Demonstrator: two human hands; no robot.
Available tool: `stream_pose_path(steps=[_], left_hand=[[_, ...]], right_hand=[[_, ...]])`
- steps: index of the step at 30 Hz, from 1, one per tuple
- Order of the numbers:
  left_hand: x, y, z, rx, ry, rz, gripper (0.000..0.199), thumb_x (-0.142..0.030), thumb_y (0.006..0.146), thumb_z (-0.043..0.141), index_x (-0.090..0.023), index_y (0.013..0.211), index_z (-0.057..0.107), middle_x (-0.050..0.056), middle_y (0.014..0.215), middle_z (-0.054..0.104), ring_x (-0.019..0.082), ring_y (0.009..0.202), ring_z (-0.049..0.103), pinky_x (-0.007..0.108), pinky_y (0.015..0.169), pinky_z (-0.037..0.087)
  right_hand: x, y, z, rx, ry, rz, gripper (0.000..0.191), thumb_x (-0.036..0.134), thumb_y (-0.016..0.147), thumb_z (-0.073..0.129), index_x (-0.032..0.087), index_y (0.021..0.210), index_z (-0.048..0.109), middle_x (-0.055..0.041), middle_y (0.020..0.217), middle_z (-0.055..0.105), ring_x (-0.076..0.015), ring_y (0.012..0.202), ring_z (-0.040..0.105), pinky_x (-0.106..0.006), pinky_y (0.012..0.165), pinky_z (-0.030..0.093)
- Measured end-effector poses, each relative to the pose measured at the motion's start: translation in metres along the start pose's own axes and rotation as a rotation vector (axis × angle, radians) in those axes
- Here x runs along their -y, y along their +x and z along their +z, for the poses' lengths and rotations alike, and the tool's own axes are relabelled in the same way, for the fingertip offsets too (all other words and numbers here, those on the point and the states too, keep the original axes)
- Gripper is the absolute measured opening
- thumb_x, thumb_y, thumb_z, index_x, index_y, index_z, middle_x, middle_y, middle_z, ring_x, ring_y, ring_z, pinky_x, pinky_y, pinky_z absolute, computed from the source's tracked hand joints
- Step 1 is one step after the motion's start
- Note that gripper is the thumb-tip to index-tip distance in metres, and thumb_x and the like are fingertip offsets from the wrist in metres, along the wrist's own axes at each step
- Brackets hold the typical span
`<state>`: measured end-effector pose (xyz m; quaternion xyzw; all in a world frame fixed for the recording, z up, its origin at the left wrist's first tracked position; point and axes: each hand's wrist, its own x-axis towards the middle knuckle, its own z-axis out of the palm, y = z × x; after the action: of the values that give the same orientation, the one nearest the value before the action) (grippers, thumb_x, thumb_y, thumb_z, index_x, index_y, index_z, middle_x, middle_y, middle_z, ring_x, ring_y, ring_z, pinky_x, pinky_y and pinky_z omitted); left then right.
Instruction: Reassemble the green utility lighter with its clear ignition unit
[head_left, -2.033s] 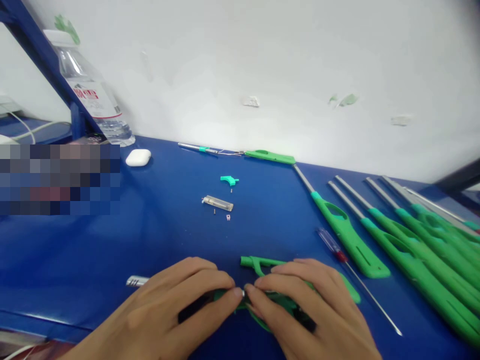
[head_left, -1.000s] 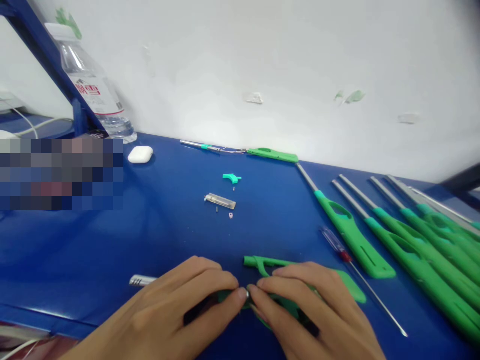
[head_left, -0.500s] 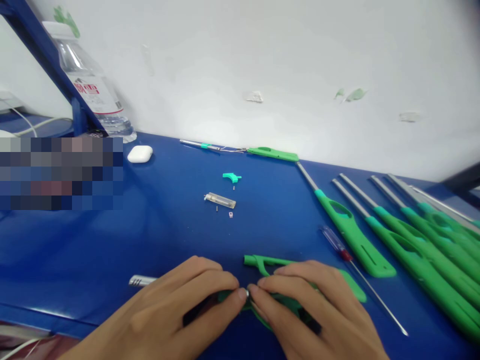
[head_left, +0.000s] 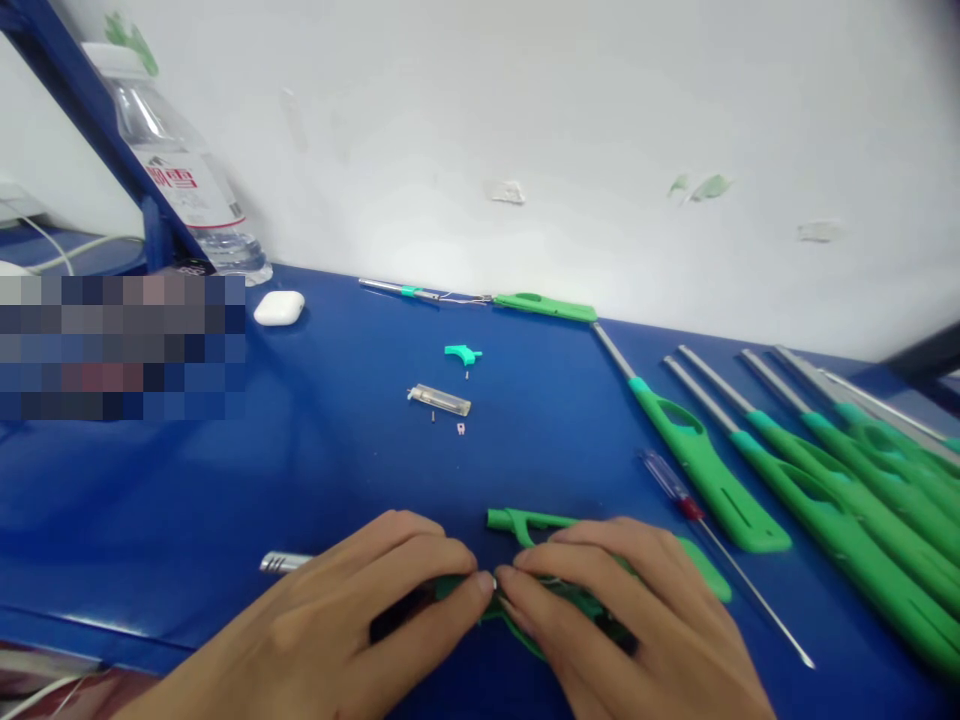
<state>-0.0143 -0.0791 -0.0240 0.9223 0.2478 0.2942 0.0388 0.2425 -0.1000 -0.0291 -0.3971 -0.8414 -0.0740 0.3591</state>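
Near the table's front edge, my left hand (head_left: 375, 610) and my right hand (head_left: 622, 600) meet with thumbs and fingertips pinched. Both are closed on an opened green long-nosed lighter (head_left: 519, 635), mostly hidden under the fingers. A small whitish bit shows between the fingertips, too small to name. Left of my left hand pokes out a slotted metal tube end (head_left: 285, 563). Just behind my right hand lies a loose green casing half (head_left: 525, 522). Further back rest a clear fuel tank (head_left: 441, 400), a teal trigger (head_left: 463, 354), tiny screws and a small pinkish part (head_left: 461, 428).
A screwdriver (head_left: 686, 503) lies to the right, beside several whole green lighters (head_left: 720, 470). Along the wall is a lighter half (head_left: 545, 306) with wires and a tube. At the back left stand a water bottle (head_left: 187, 180) and a white earphone case (head_left: 280, 308).
Almost nothing differs. The fingers have shifted very slightly around the lighter, and the view has moved a touch.
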Motion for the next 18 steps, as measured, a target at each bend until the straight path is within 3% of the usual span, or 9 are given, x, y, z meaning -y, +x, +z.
stream_pose_path(steps=[6, 14, 18], left_hand=[[-0.007, 0.008, -0.001, -0.044, 0.044, -0.029, 0.033, -0.01, 0.121, 0.037, -0.018, 0.124, 0.069, 0.006, 0.109, 0.08, 0.017, 0.095, 0.074, 0.025, 0.081, 0.063], [-0.008, 0.005, -0.004, -0.015, 0.034, -0.035, 0.032, -0.018, 0.123, 0.04, -0.018, 0.128, 0.072, 0.005, 0.109, 0.08, 0.018, 0.1, 0.074, 0.026, 0.091, 0.064], [-0.008, -0.004, -0.002, 0.01, 0.026, -0.033, 0.034, -0.011, 0.118, 0.044, -0.016, 0.133, 0.073, 0.008, 0.113, 0.08, 0.021, 0.106, 0.074, 0.03, 0.099, 0.067]], right_hand=[[-0.002, -0.002, 0.004, -0.004, 0.012, -0.013, 0.029, 0.014, 0.117, 0.06, 0.027, 0.106, 0.083, 0.0065, 0.098, 0.087, -0.0154, 0.093, 0.079, -0.034, 0.097, 0.05], [-0.002, -0.006, 0.003, 0.014, 0.072, -0.024, 0.027, 0.04, 0.121, 0.059, 0.026, 0.112, 0.08, 0.0075, 0.1, 0.088, -0.0156, 0.093, 0.081, -0.036, 0.096, 0.052], [-0.002, -0.006, 0.0, 0.02, 0.071, -0.027, 0.028, 0.04, 0.121, 0.06, 0.025, 0.113, 0.082, 0.007, 0.1, 0.088, -0.0162, 0.091, 0.08, -0.037, 0.094, 0.052]])
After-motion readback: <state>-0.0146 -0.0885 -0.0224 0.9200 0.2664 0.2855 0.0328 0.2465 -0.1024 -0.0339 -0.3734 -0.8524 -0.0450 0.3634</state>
